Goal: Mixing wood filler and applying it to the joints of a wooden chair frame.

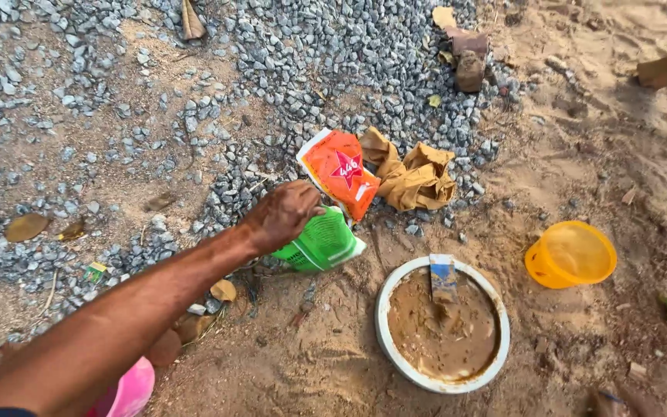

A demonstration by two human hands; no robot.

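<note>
The orange packet [339, 171] with a red star, crumpled, lies tilted on the gravel, partly over a green packet [319, 243].

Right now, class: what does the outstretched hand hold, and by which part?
The left hand grips the orange packet at its lower edge, above the green packet. The right hand is out of view.

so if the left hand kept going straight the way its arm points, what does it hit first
Probably the orange packet, which the left hand already seems to touch or grip at its lower edge. Beyond it lies the crumpled brown cloth. Depth is hard to judge from above.
</note>
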